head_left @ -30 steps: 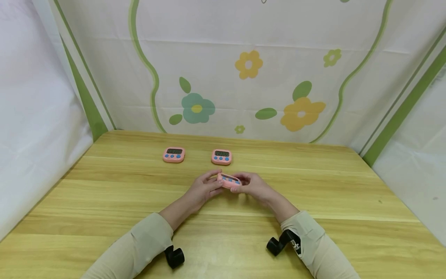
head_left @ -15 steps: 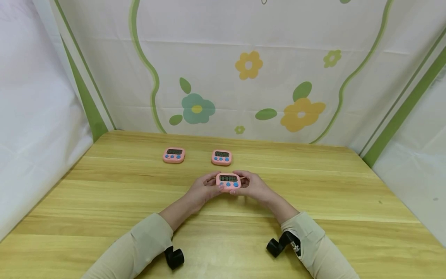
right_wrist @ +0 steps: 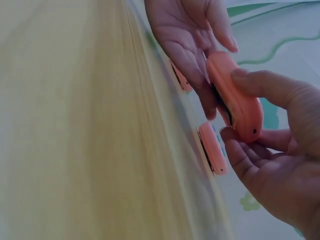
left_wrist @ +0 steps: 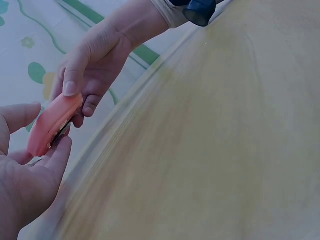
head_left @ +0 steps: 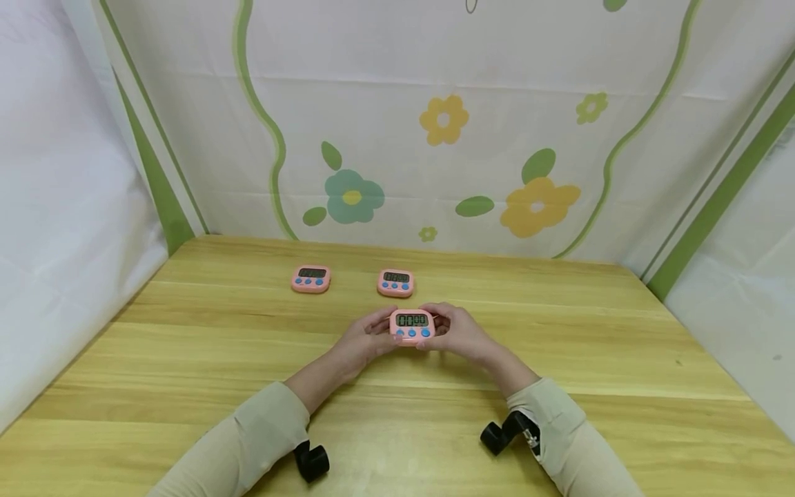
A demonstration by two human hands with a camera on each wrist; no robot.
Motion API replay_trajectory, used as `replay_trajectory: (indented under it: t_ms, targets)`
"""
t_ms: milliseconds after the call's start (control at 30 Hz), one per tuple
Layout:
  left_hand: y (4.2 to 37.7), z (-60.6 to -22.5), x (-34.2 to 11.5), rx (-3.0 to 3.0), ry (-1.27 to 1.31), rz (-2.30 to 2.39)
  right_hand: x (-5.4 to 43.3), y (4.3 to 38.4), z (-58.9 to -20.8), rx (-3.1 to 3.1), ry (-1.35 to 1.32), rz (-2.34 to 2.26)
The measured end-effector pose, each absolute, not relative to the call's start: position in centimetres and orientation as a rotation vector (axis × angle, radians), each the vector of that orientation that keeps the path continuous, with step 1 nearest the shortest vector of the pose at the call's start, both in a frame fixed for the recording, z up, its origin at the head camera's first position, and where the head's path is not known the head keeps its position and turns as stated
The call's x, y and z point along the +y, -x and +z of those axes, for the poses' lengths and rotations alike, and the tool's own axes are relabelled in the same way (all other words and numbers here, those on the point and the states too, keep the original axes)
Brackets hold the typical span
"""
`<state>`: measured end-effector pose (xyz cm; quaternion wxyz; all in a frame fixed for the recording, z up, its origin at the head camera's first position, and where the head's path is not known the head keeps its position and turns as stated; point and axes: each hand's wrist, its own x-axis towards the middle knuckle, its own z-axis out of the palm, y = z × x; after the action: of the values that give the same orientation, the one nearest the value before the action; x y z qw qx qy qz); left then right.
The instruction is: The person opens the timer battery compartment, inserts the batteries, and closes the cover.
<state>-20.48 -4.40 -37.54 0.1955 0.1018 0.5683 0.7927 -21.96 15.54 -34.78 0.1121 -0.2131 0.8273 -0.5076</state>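
Observation:
A pink digital timer [head_left: 413, 328] with a dark display and blue buttons is held between both hands above the table, its face turned up toward the head camera. My left hand [head_left: 363, 342] holds its left end, the thumb at the lower left corner near a button. The right hand [head_left: 459, 335] pinches the other end, thumb on the front edge and fingers behind. From the right wrist view, the timer [right_wrist: 234, 97] shows edge-on, with the right thumb on its side. In the left wrist view, the left hand [left_wrist: 30, 175] has fingers under the timer [left_wrist: 54, 125].
Two more pink timers lie toward the back of the wooden table [head_left: 186, 386]: one at the left [head_left: 311, 279], another timer [head_left: 395, 284] just beyond the hands. A white curtain [head_left: 385, 62] with printed flowers stands behind the table's back edge.
The held timer has tilted so that its display faces the head camera, and has shifted slightly right with both hands. The two timers on the table have stayed put.

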Motion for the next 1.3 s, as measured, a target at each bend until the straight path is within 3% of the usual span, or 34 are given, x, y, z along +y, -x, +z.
replay_trajectory:
  t_ms: [867,1300]
  targets:
    - [20.6,-37.8,-4.4,1.554,-0.349,2.116,24.7,26.8,-34.1,2.523,0.403,-1.574]
    - [20.5,-37.6,-4.5,1.55,-0.321,2.11,27.0,29.4,-34.9,2.534,0.327,-1.542]
